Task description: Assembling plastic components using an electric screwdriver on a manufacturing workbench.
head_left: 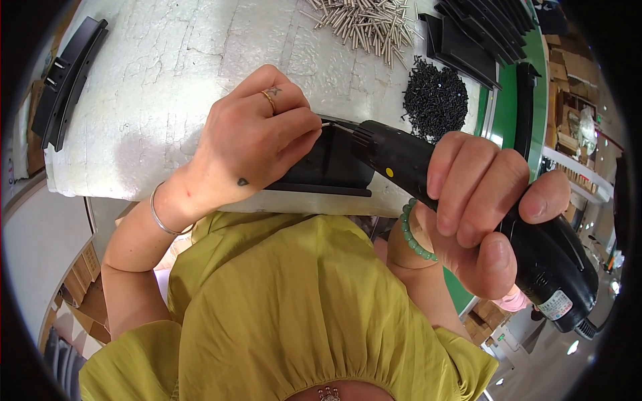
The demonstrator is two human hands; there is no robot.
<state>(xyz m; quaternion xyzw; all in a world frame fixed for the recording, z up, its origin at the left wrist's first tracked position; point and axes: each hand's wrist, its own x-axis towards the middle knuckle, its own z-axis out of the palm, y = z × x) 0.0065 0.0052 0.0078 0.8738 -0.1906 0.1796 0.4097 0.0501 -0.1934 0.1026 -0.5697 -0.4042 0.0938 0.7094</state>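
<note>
My right hand [478,200] is wrapped round a black electric screwdriver [404,160], which is tilted with its bit pointing left. The thin metal bit reaches up to the fingertips of my left hand [251,137]. Those fingers are closed in a pinch, and whatever lies between them is too small and covered to name. Beneath the left hand, at the near edge of the table, lies a black plastic part [334,175] with a raised rim. My left hand covers much of it.
The table has a wrinkled white cover [167,80]. Farther off lie a heap of metal pins [371,23] and a pile of small black screws [436,100]. Black panels [485,33] are stacked at the far right. Another black part [70,83] sits at the left edge.
</note>
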